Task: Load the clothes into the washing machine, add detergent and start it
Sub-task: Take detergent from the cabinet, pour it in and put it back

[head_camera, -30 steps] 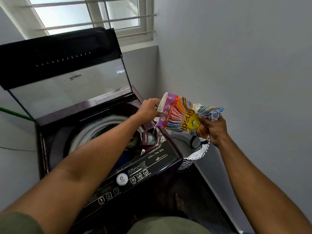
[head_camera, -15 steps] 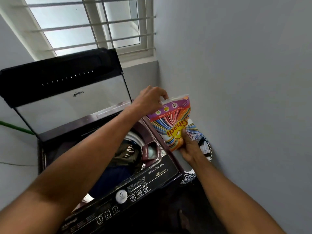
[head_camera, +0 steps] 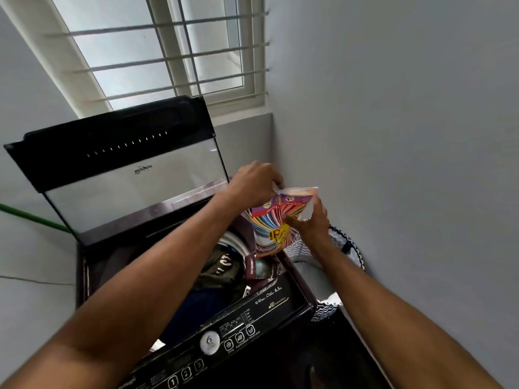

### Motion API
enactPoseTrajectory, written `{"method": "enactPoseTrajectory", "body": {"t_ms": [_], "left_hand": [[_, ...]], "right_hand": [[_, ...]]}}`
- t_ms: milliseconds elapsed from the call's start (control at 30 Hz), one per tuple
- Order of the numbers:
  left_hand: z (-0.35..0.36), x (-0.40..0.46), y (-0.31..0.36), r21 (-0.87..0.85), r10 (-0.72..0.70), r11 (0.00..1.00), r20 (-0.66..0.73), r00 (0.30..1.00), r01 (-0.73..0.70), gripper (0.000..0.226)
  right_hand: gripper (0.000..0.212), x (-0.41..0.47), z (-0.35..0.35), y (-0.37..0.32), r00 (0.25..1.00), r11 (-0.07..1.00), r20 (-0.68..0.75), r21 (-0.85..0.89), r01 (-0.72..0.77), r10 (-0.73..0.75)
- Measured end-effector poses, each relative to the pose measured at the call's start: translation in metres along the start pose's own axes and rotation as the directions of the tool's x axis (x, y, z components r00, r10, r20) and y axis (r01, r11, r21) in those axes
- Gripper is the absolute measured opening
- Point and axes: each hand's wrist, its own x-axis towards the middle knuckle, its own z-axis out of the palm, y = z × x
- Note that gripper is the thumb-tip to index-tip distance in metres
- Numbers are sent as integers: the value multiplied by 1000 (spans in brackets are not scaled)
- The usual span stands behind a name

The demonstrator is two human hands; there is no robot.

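Holding a bright striped packet (head_camera: 273, 228) upright over the right rim of the washer (head_camera: 275, 301), just beside the grey wall (head_camera: 393, 136). Left hand (head_camera: 254, 182) pinching the packet's top edge, fingers curled. Right hand (head_camera: 310, 220) gripping the packet's right side, thumb on the front. Lid (head_camera: 120, 169) standing open at the back. Dark clothes (head_camera: 222, 272) sitting in the drum. Basket (head_camera: 348, 248) squeezed between washer and wall. Window (head_camera: 168, 49) up above.
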Motion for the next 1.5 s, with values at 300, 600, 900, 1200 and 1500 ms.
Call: {"method": "enactPoseTrajectory", "body": {"t_ms": [300, 600, 900, 1200, 1500], "left_hand": [[44, -22, -24, -463, -185, 878, -85, 979, 126, 74], [102, -33, -31, -652, -456, 721, -192, 869, 234, 14], [127, -30, -31, -758, -528, 581, -73, 846, 298, 33], [133, -27, -38, -887, -706, 317, 16, 708, 336, 4], [145, -16, -34, -882, -725, 344, -34, 687, 320, 17]], "right_hand": [[11, 17, -17, -23, 996, 959, 66, 272, -75, 59], [10, 20, -14, -23, 993, 957, 110, 280, -70, 41], [22, 29, -18, -22, 965, 939, 262, 331, -88, -2], [58, 42, -27, -14, 743, 993, 669, 88, -77, -2], [58, 53, -18, 3, 642, 999, 765, -13, -52, 43]]}}
